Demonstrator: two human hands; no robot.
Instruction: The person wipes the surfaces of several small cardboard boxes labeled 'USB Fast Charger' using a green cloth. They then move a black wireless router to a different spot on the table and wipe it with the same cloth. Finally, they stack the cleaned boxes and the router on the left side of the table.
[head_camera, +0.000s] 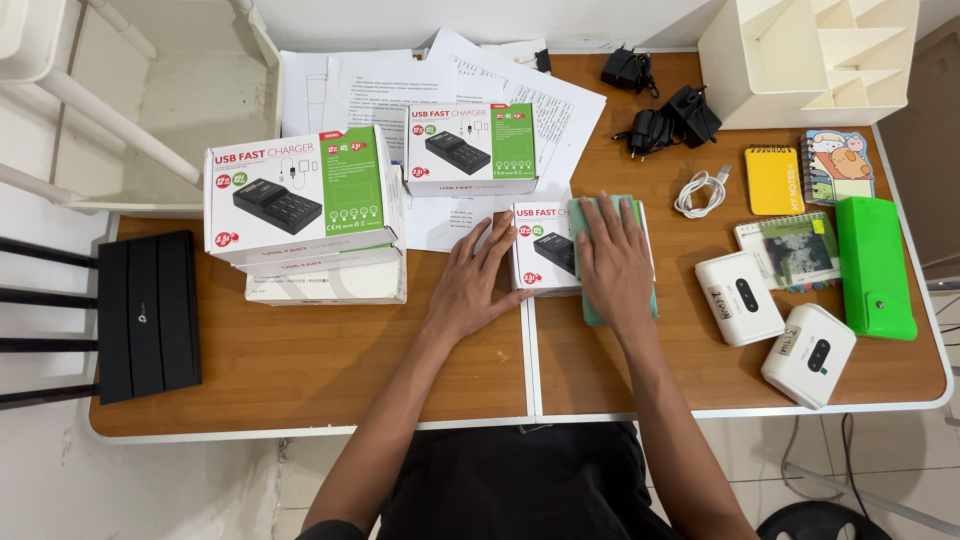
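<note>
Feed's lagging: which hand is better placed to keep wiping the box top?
Right. The right hand lies flat on the green cloth atop the charger box; the left hand only braces its side.

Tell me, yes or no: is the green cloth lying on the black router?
No. The green cloth lies on a charger box under the right hand; the black router sits far left.

green cloth (585, 215) mostly under right hand (615, 262), charger box (542, 250) half covered, organizer (810, 55) cut off at top edge

Left hand (472, 283), right hand (613, 262) flat, palms down
</note>
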